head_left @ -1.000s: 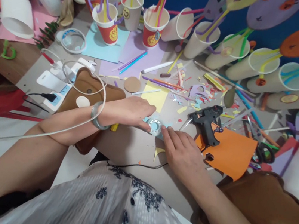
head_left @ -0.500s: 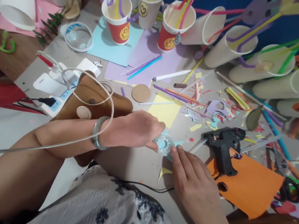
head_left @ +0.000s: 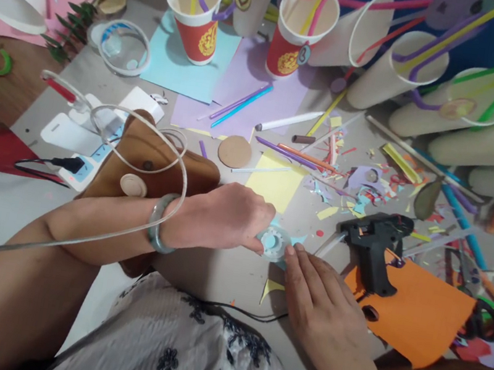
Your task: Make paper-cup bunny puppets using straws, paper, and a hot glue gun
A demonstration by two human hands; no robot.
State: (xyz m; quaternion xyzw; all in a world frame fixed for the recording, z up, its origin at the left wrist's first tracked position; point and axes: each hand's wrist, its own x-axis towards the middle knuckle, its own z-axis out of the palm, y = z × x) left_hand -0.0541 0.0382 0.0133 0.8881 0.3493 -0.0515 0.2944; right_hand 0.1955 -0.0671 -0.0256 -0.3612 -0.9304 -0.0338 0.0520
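A small round translucent piece with a white ring (head_left: 274, 244), which looks like a roll of clear tape, lies over light blue paper (head_left: 298, 241) on the table in front of me. My left hand (head_left: 241, 218) has its fingers curled in, with thumb and fingertips closed at the piece's left edge. On the other side, the fingers of my right hand (head_left: 317, 290) are stretched out flat, tips touching the right edge of the piece and the paper. A yellow sheet (head_left: 274, 183) lies just beyond. A yellow paper scrap (head_left: 272, 288) rests below.
A black glue gun (head_left: 375, 246) lies right on orange paper (head_left: 419, 312). Paper cups (head_left: 197, 27) with straws line the back. Paper scraps (head_left: 368, 188) litter the right. A brown pouch (head_left: 138, 158), power strip (head_left: 83, 168) and white cable (head_left: 183, 175) are left.
Both hands stay at the round piece with almost the same grip. The view has shifted slightly, so the cups and glue gun appear a little displaced.
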